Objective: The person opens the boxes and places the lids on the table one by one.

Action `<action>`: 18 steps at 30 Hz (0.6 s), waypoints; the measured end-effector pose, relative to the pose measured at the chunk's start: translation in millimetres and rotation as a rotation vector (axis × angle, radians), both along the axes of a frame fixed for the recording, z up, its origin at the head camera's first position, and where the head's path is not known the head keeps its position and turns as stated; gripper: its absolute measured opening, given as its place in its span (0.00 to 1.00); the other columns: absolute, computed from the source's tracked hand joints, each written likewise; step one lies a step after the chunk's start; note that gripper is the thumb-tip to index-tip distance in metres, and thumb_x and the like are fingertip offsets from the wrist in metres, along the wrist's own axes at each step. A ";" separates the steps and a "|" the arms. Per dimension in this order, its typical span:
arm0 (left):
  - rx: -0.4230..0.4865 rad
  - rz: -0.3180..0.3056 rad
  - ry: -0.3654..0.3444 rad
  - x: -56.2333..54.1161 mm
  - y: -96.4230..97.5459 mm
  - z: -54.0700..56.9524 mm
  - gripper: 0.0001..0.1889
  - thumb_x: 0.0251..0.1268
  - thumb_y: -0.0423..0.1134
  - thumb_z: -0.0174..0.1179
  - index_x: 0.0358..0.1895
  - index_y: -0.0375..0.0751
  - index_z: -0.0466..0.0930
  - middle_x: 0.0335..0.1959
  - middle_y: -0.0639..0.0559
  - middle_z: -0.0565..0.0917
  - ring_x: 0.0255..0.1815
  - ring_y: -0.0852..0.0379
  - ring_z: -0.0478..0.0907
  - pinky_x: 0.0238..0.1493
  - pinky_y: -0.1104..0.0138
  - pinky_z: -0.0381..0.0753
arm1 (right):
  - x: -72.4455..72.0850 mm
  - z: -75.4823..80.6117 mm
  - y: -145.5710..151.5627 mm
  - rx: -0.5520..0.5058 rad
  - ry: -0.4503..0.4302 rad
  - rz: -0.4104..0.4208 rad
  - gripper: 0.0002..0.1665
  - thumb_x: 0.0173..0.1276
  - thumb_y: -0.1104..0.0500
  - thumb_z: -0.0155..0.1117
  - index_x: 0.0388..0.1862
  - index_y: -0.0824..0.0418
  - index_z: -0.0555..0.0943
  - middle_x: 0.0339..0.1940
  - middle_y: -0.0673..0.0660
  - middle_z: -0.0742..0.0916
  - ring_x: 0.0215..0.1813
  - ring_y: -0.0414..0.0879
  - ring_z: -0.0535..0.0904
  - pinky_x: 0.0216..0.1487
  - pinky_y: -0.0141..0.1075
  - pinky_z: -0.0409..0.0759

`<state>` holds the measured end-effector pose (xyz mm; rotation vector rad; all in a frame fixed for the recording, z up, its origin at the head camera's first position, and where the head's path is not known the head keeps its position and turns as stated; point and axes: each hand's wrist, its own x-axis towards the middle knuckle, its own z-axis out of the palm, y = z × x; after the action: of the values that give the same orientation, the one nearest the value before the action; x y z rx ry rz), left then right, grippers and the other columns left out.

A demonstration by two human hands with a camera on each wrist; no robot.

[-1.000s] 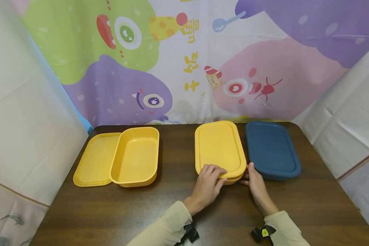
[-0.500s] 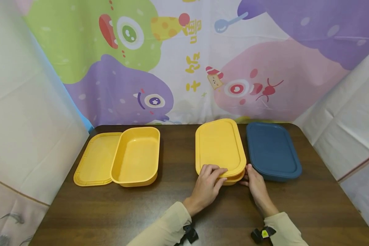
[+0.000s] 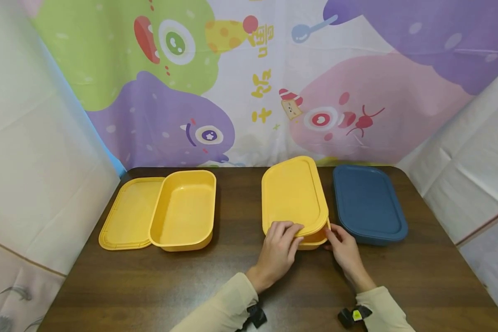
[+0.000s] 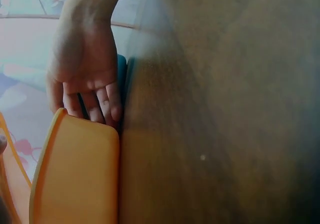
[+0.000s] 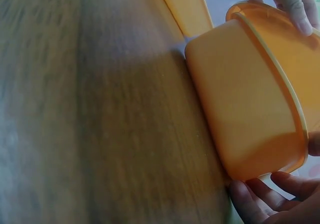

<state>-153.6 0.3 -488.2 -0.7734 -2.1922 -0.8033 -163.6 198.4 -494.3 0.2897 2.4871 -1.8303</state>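
Note:
My left hand [image 3: 275, 254] grips the near edge of a yellow lid [image 3: 294, 196], which is tilted and raised off the yellow food container [image 3: 311, 245] under it. A gap shows at the near right corner between lid and container. At that corner, my right hand [image 3: 349, 256] holds the container, one digit at its rim and the other fingers [image 5: 267, 194] against the outer wall. The right wrist view shows the lid leaning away from the rim, with left fingers [image 5: 295, 8] on it. Most of the container's inside is hidden by the lid.
On the left stands an open yellow container [image 3: 182, 212], overlapping a loose yellow lid [image 3: 130, 214] on the table. A lidded dark blue container [image 3: 369, 203] stands close to the right of my right hand. A printed cloth [image 3: 257, 143] hangs behind the table's far edge.
The left hand has lifted the yellow lid and shifted it slightly left, widening the gap at the near right corner. The right hand's thumb has moved in to the container's rim.

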 end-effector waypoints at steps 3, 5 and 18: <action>-0.016 0.021 0.021 1.7 0.3 2.3 0.10 0.70 0.40 0.57 0.50 0.44 0.80 0.43 0.51 0.79 0.45 0.55 0.75 0.48 0.66 0.77 | -0.4 -0.9 0.4 0.000 0.005 0.000 0.24 0.78 0.55 0.49 0.65 0.70 0.72 0.55 0.67 0.80 0.37 0.27 0.76 0.40 0.28 0.82; -0.021 0.030 0.022 2.5 0.5 3.6 0.10 0.70 0.40 0.57 0.50 0.43 0.80 0.43 0.50 0.79 0.44 0.55 0.75 0.48 0.66 0.77 | -0.7 -1.2 0.7 -0.002 0.008 -0.002 0.24 0.77 0.55 0.50 0.64 0.70 0.72 0.53 0.66 0.81 0.36 0.27 0.76 0.40 0.28 0.82; 0.026 0.006 -0.047 2.3 0.0 7.6 0.13 0.70 0.34 0.54 0.55 0.40 0.78 0.45 0.47 0.76 0.48 0.52 0.73 0.51 0.64 0.77 | -0.8 -2.3 0.9 -0.017 -0.010 0.001 0.26 0.77 0.53 0.51 0.65 0.69 0.71 0.56 0.68 0.80 0.38 0.26 0.77 0.41 0.27 0.82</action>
<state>-151.4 0.3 -480.7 -0.7413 -2.2203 -0.8533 -164.4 199.3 -496.6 0.2963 2.4630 -1.8440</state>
